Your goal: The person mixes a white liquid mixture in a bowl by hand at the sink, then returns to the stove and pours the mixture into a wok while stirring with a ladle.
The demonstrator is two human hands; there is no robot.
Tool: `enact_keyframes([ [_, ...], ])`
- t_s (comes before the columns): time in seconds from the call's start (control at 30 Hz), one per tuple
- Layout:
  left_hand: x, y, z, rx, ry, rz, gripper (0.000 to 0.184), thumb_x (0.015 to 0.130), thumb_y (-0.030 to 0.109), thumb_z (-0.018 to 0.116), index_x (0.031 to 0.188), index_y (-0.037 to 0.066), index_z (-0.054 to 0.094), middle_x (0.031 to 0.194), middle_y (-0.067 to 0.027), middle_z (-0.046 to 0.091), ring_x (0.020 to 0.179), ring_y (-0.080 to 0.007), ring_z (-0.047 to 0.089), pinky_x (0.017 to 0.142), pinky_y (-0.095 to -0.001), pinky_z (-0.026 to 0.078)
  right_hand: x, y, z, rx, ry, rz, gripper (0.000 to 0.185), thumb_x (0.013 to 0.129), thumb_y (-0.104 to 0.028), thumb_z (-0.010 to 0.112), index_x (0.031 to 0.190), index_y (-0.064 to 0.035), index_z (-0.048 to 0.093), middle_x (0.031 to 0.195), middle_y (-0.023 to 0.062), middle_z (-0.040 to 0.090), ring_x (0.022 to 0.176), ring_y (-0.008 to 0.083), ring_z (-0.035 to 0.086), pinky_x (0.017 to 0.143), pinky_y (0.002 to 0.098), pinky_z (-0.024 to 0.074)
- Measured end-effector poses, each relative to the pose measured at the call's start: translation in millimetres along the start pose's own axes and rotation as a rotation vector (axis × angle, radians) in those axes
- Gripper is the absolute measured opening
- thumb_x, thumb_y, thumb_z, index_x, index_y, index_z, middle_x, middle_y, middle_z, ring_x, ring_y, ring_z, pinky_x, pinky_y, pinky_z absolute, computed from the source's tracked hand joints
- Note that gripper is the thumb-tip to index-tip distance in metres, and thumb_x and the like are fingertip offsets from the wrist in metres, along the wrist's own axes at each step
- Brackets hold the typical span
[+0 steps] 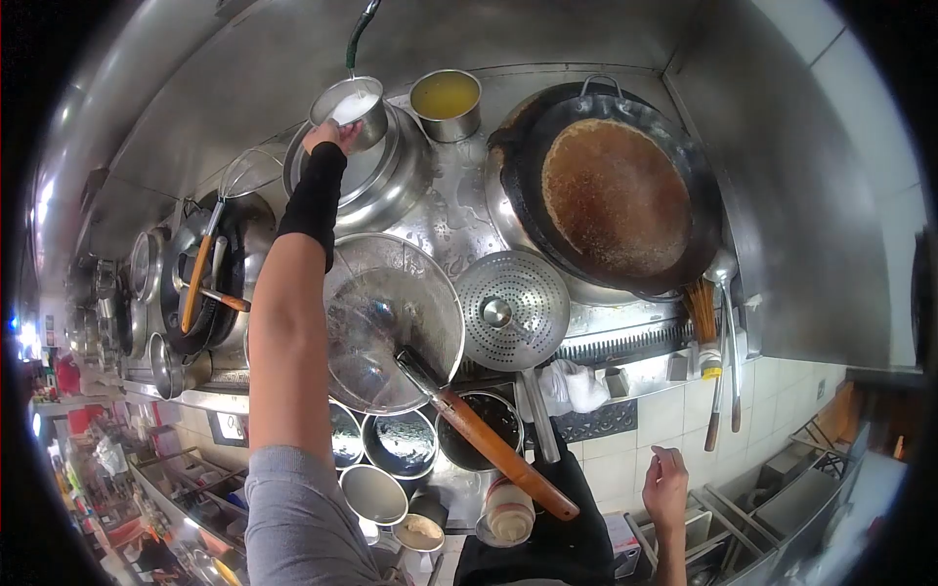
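My left hand (332, 135) reaches far forward and grips the rim of a small metal pot (374, 125). The pot stands on a domed metal lid under a tap with a green-wrapped spout (358, 39), and something white and foamy shows inside it. To its right sits a metal container of yellow liquid (445, 95). My right hand (666, 486) hangs low on the right beside my body, its fingers loosely bent and nothing in them.
A large wok (616, 200) holds brown liquid at the right. A mesh strainer (391, 322) with a wooden handle and a perforated skimmer (515, 311) lie in front. Ladles (723, 269) and a bamboo brush (702, 311) hang right. Several bowls (374, 493) stand below.
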State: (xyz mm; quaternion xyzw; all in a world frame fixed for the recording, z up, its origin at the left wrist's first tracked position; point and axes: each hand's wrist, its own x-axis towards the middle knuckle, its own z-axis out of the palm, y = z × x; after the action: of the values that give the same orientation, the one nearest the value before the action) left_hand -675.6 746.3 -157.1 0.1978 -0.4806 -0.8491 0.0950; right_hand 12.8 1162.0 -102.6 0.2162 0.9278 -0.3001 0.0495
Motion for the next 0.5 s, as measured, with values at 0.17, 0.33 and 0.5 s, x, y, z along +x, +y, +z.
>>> enact_keyframes([
  [0.17, 7, 4, 4, -0.054, 0.039, -0.107, 0.018, 0.078, -0.015, 0.038, 0.096, -0.013, 0.043, 0.077, -0.0191, 0.047, 0.065, -0.0321, 0.056, 0.072, -0.0597, 0.058, 3, -8, -5, -0.003, -0.011, 0.023, 0.019, 0.086, 0.007, 0.050, 0.102, 0.0054, 0.059, 0.087, 0.0212, 0.057, 0.079, 0.0393, 0.057, 0.069, 0.0465, 0.0452],
  [0.33, 30, 0, -3, -0.022, 0.046, -0.167, 0.025, 0.079, -0.015, 0.038, 0.103, -0.012, 0.045, 0.084, -0.0195, 0.048, 0.071, -0.0329, 0.057, 0.073, -0.0583, 0.059, 3, -3, -2, -0.012, 0.001, 0.024, 0.019, 0.086, 0.007, 0.049, 0.103, 0.0054, 0.059, 0.088, 0.0211, 0.057, 0.079, 0.0395, 0.057, 0.069, 0.0465, 0.0454],
  [0.5, 29, 2, -2, 0.036, 0.063, -0.157, 0.027, 0.079, -0.015, 0.039, 0.105, -0.012, 0.046, 0.082, -0.0201, 0.048, 0.069, -0.0329, 0.058, 0.071, -0.0574, 0.059, 2, 0, 0, 0.002, -0.014, 0.028, 0.019, 0.086, 0.007, 0.050, 0.103, 0.0052, 0.059, 0.088, 0.0212, 0.057, 0.080, 0.0394, 0.057, 0.070, 0.0468, 0.0456],
])
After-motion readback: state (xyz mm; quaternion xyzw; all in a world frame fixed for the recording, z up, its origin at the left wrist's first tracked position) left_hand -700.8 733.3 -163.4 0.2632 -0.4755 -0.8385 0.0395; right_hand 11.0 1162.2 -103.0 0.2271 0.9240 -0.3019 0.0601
